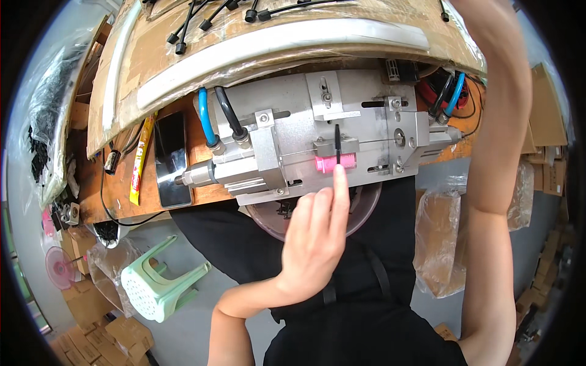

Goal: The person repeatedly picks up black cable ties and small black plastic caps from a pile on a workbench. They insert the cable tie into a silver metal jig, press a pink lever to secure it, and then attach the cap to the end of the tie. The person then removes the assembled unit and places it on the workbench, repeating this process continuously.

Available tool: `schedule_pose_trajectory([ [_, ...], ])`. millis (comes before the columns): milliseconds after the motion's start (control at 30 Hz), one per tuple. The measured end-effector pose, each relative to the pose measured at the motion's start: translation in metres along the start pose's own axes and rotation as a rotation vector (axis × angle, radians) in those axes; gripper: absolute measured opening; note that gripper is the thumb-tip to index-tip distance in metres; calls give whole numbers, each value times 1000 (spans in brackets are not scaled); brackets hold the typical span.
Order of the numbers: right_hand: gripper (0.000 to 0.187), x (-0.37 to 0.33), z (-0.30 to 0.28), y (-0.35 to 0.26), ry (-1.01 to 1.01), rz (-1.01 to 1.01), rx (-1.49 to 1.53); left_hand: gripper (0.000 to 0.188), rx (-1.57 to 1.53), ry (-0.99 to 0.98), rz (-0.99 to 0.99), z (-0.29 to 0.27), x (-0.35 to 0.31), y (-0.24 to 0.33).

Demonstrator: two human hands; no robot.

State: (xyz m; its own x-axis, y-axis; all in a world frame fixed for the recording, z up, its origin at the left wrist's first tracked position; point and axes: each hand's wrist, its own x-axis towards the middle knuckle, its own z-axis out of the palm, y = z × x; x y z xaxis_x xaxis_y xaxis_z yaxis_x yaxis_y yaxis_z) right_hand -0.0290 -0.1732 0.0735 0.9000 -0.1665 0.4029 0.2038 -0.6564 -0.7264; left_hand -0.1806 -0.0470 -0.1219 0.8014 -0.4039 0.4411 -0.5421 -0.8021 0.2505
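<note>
My left hand [314, 241] reaches in front of a grey metal fixture [299, 110] with its index finger stretched forward. The other fingers are loosely bent, and the thumb is hidden. The index fingertip touches or lies just over the near end of a thin black stick [337, 143]. That stick lies across a small metal block [354, 145] and a pink piece [328, 163] at the fixture's middle. Thin metal rods reach the block from both sides. My right arm [497, 152] stretches up along the right side, its hand beyond the top edge.
A cardboard-covered shelf [183, 91] holds several black-capped wands [250, 13] above the fixture. Blue hoses [206, 116], a phone [174, 158] and a yellow packet [141, 158] are at left. A bowl [366, 207] sits below the fixture, and a green stool [159, 280] lies tipped on the floor.
</note>
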Motion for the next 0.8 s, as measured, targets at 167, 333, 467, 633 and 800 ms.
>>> schedule_pose_trajectory([
  [167,28,-5,-25,105,-53,-171,492,64,97,-32,-93,13,-1,1],
  [333,31,-79,-40,101,31,-410,299,64,86,-70,-90,13,6,5],
  [467,49,-153,-7,120,-184,-497,169,57,-11,-178,-85,-19,24,-12],
  [633,65,-205,39,137,-229,-463,73,32,109,304,204,-48,147,-106],
  [800,66,-212,59,146,-290,-443,86,9,66,-179,-32,-97,169,-85],
])
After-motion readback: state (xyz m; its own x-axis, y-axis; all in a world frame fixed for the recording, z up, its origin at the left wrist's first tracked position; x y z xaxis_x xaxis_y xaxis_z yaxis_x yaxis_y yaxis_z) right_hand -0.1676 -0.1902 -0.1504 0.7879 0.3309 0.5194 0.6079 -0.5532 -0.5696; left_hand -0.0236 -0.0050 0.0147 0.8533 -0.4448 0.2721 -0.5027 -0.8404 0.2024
